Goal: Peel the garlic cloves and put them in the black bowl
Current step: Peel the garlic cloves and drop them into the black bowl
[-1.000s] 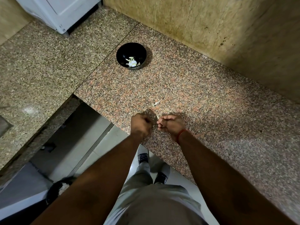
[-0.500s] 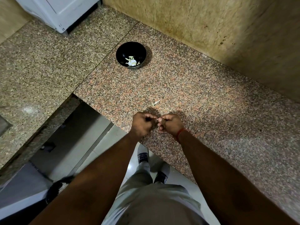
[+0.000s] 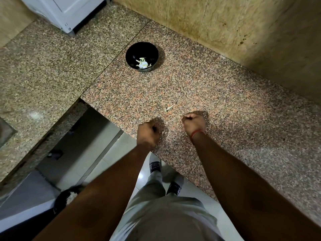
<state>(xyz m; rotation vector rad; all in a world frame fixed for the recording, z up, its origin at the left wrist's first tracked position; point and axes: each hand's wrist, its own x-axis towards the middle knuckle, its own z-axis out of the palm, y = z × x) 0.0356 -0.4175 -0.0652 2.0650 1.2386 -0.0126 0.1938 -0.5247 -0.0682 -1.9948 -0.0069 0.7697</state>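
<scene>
both fists curled, left hand (image 3: 148, 134) and right hand (image 3: 193, 122); contents hidden, can't tell. we drop skins clear of black bowl (image 3: 142, 56).

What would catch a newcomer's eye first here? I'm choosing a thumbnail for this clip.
First, the two fists: the left hand and the right hand, curled and apart, over the near edge of the speckled granite counter. Next, the black bowl farther back near the wall, with pale garlic pieces in it. A small scrap of peel lies just beyond the hands.

Home kitchen: granite counter (image 3: 208, 94), tiled wall (image 3: 225, 23), white appliance (image 3: 66, 11).
</scene>
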